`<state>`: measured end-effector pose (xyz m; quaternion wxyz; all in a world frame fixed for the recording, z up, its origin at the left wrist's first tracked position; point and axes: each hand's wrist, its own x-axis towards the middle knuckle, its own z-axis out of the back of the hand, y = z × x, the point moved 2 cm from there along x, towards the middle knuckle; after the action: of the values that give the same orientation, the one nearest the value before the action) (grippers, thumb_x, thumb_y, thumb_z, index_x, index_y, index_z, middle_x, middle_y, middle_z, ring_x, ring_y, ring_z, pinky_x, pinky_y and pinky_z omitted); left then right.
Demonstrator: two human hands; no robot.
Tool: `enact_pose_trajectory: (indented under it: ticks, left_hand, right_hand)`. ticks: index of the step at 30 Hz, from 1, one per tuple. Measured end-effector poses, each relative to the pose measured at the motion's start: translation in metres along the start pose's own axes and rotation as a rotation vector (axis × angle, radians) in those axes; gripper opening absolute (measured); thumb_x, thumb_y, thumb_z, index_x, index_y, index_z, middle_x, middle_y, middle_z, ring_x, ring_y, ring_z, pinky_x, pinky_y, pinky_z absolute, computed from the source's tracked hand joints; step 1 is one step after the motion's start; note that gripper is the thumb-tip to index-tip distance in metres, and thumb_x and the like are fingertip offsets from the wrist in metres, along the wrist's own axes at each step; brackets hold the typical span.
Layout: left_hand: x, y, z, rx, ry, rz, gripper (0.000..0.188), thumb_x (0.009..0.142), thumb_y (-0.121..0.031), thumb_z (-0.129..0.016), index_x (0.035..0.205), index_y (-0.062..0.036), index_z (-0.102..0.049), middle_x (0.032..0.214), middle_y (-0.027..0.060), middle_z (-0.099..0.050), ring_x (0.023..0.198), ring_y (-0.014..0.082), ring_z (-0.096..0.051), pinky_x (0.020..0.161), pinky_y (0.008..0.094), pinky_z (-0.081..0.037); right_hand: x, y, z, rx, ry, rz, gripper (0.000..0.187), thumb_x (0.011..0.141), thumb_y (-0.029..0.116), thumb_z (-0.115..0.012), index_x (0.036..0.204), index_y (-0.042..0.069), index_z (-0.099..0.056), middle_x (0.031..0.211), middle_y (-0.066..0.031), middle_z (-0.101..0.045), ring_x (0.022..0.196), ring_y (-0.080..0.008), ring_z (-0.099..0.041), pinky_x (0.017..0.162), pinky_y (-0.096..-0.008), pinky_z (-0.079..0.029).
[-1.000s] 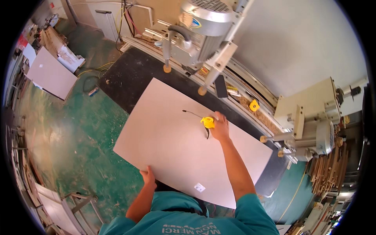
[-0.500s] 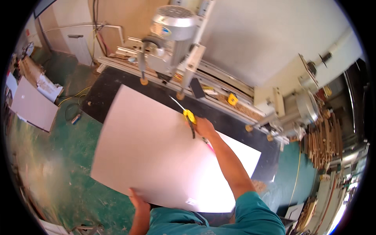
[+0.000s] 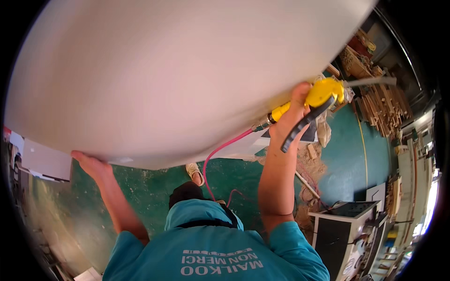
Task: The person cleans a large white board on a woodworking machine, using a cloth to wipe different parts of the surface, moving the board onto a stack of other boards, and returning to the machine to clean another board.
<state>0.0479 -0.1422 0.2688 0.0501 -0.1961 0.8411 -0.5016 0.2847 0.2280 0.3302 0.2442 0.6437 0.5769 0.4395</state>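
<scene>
A large pale panel (image 3: 154,79) is raised and tilted, filling the upper part of the view. At its lower left edge my left hand (image 3: 96,167) grips it, with the fingers partly hidden. My right hand (image 3: 290,117) is closed around a yellow air blow gun (image 3: 324,91) beside the panel's right edge. The gun has a black lever and a thin nozzle pointing right. A pink air hose (image 3: 209,161) runs from its fitting down toward the floor. Whether my right hand also bears the panel's weight cannot be made out.
Stacked wood strips (image 3: 382,112) stand at the right on the green floor (image 3: 145,187). Below them is a cabinet-like unit (image 3: 335,234) with a dark panel. Sawdust (image 3: 311,161) lies right of my right forearm. A pale board (image 3: 47,159) leans at the left.
The panel has risen from the dark bench toward me and now hides the bench and machine heads. My left hand has moved left and up; my right hand, still holding the blow gun, has moved right.
</scene>
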Motion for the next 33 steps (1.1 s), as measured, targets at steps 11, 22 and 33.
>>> enact_pose_trajectory:
  ticks: [11, 22, 33]
  left_hand:
    - [-0.039, -0.046, -0.212, 0.915, 0.847, -0.864, 0.061, 0.089, -0.063, -0.055, 0.099, -0.0051, -0.071, 0.092, 0.0196, -0.071, 0.085, 0.0313, -0.068, 0.076, 0.0413, -0.052]
    - [-0.109, 0.331, -0.287, 1.533, 1.714, -0.263, 0.078, 0.082, -0.081, -0.043, 0.086, -0.0100, -0.075, 0.088, 0.0110, -0.073, 0.093, 0.0299, -0.069, 0.079, 0.0434, -0.052]
    - [-0.054, 0.482, -0.334, 1.635, 1.850, -0.057, 0.074, 0.089, -0.073, -0.037, 0.104, -0.0101, -0.073, 0.104, 0.0125, -0.072, 0.103, 0.0282, -0.067, 0.090, 0.0417, -0.049]
  right_hand:
    - [-0.045, -0.041, 0.209, 0.326, -0.393, -0.193, 0.061, 0.099, 0.052, -0.046, 0.144, 0.011, -0.038, 0.139, -0.0085, -0.049, 0.126, -0.0263, -0.050, 0.104, -0.0438, -0.044]
    - [-0.209, -0.237, 0.373, -0.055, -0.937, -0.789, 0.053, 0.094, 0.047, -0.059, 0.135, 0.016, -0.047, 0.129, -0.0040, -0.056, 0.114, -0.0255, -0.056, 0.092, -0.0455, -0.049]
    - [-0.168, -0.296, 0.329, -0.193, -0.968, -0.888, 0.035, 0.091, 0.033, -0.066, 0.119, 0.015, -0.054, 0.107, -0.0022, -0.062, 0.095, -0.0212, -0.062, 0.075, -0.0391, -0.054]
